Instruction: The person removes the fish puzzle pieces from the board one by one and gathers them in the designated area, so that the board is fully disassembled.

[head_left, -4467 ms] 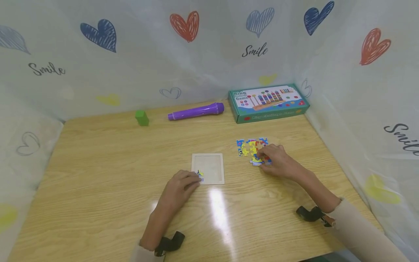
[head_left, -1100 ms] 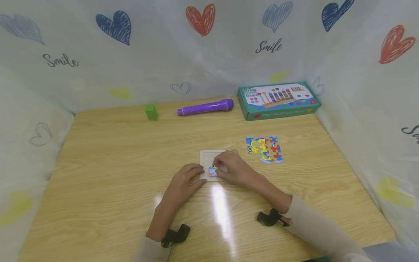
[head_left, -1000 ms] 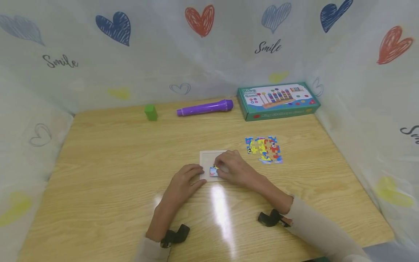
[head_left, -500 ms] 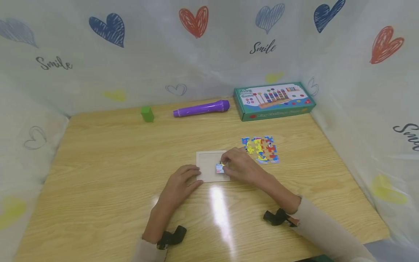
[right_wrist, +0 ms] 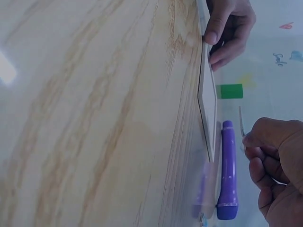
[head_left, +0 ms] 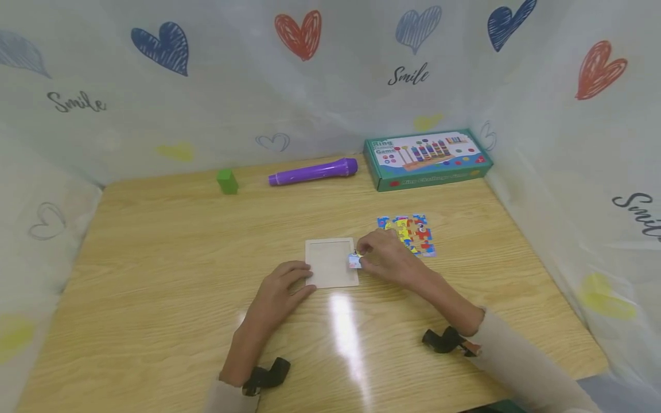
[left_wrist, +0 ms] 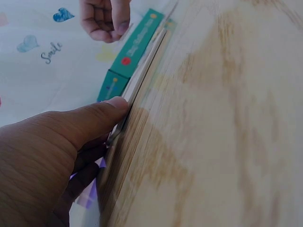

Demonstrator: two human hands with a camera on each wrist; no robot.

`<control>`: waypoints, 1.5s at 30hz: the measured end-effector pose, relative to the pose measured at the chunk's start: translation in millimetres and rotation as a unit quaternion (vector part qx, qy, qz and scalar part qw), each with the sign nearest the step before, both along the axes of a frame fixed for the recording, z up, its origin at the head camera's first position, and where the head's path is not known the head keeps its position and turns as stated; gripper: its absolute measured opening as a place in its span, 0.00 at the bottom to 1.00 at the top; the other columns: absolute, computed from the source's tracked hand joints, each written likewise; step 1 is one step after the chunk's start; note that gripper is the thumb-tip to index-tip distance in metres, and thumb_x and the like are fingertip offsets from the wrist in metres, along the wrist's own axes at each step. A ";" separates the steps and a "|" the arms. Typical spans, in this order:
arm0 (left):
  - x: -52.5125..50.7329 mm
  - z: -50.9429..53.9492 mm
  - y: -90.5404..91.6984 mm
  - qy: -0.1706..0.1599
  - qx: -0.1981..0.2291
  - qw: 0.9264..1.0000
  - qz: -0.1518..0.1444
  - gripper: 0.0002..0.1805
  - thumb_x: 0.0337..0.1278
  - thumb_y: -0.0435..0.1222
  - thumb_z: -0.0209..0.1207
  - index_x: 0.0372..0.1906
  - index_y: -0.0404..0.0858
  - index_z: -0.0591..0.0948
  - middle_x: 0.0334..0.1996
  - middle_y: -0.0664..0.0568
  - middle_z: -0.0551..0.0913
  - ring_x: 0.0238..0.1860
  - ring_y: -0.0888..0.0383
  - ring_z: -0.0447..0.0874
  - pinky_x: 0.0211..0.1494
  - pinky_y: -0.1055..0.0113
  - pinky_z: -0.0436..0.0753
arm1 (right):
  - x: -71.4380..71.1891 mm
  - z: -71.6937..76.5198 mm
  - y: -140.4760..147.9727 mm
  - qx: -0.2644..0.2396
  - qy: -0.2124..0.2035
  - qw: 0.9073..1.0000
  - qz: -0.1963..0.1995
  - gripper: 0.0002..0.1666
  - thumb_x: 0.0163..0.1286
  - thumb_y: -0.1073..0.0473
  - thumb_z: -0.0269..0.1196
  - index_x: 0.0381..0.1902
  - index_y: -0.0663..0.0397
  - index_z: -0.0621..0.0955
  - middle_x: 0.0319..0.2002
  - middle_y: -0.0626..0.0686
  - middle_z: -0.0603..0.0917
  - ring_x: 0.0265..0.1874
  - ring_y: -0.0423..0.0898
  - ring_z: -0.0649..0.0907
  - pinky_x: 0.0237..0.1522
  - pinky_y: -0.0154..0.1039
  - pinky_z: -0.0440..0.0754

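Observation:
In the head view a square wooden puzzle tray point(head_left: 331, 264) lies on the table. My left hand point(head_left: 276, 292) holds its left side, thumb at the near corner and fingers along the edge. My right hand point(head_left: 389, 257) pinches a small light-blue jigsaw piece point(head_left: 354, 261) over the tray's right rim. The right wrist view catches that piece edge-on point(right_wrist: 241, 122), raised off the tray point(right_wrist: 207, 101). Right of the tray, several blue, yellow and red jigsaw pieces point(head_left: 420, 232) lie grouped, partly hidden by my right hand.
A green block point(head_left: 227, 182), a purple microphone-shaped tube point(head_left: 312, 172) and a green Ring Challenge Game box point(head_left: 427, 159) stand along the back of the wooden table point(head_left: 155, 275). A white sheet printed with hearts hangs behind and at the sides.
My right hand went from the grouped pieces to the tray with the jigsaw piece, then drew it rightward over the tray to its right rim. My left hand stays at the tray's left side.

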State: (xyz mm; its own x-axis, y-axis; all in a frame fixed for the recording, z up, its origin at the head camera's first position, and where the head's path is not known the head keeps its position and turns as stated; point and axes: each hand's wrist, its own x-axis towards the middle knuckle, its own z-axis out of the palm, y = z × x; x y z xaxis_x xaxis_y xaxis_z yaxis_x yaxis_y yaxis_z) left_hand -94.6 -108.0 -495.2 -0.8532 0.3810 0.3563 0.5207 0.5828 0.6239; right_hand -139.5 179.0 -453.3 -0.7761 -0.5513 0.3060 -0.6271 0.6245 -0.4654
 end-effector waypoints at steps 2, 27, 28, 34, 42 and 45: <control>0.1 0.0 -0.5 -0.004 0.001 1.000 -0.001 0.14 0.51 0.35 0.74 0.43 0.35 0.88 0.51 0.49 0.83 0.57 0.49 0.80 0.61 0.57 0.78 | -0.2 0.1 3.2 0.001 0.000 1.000 0.000 0.11 0.58 0.68 0.71 0.38 0.57 0.82 0.35 0.49 0.84 0.39 0.45 0.80 0.47 0.45 0.68; -1.1 -0.1 -0.6 -0.011 -0.002 1.000 0.002 0.14 0.51 0.36 0.74 0.43 0.36 0.88 0.52 0.50 0.83 0.58 0.51 0.80 0.63 0.60 0.77 | 0.1 -1.0 33.0 0.006 -0.017 0.999 -0.036 0.11 0.59 0.70 0.70 0.38 0.56 0.81 0.36 0.49 0.83 0.39 0.46 0.81 0.51 0.55 0.70; -1.1 -0.1 -0.5 -0.011 -0.002 1.000 0.002 0.14 0.51 0.36 0.74 0.43 0.36 0.88 0.52 0.50 0.83 0.58 0.51 0.80 0.63 0.60 0.77 | 0.1 -1.0 34.1 0.006 -0.015 0.999 -0.035 0.11 0.58 0.70 0.70 0.38 0.57 0.81 0.36 0.49 0.83 0.38 0.46 0.81 0.50 0.53 0.70; -0.8 0.3 0.0 -0.015 -0.004 1.000 0.003 0.14 0.51 0.36 0.74 0.44 0.37 0.88 0.52 0.50 0.83 0.58 0.51 0.80 0.63 0.59 0.77 | -0.9 -2.7 39.7 0.006 -0.008 0.999 -0.033 0.11 0.58 0.70 0.70 0.38 0.57 0.81 0.36 0.49 0.84 0.38 0.46 0.82 0.46 0.46 0.66; -0.5 0.4 0.5 -0.015 -0.003 1.000 0.003 0.15 0.50 0.36 0.74 0.44 0.36 0.88 0.52 0.50 0.83 0.58 0.51 0.80 0.63 0.59 0.77 | -2.0 -3.5 46.6 0.001 -0.019 0.999 -0.037 0.11 0.60 0.70 0.68 0.41 0.59 0.81 0.37 0.51 0.84 0.38 0.47 0.82 0.50 0.50 0.71; -0.8 -0.5 0.8 -0.012 -0.004 1.000 0.004 0.15 0.50 0.36 0.75 0.44 0.37 0.88 0.52 0.51 0.83 0.58 0.51 0.80 0.63 0.59 0.77 | -2.5 -4.4 49.6 0.001 -0.026 0.999 -0.042 0.11 0.61 0.69 0.68 0.42 0.58 0.81 0.38 0.51 0.84 0.39 0.48 0.82 0.52 0.51 0.71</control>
State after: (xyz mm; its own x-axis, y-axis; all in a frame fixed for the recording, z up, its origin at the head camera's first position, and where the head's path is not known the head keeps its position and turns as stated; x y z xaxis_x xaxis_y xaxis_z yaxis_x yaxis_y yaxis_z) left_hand -95.4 -107.2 -495.7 -0.8647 0.3768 0.3322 0.5006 0.5921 0.6315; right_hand -141.9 228.6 -457.7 -0.8344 -0.4844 0.2628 -0.5475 0.6747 -0.4950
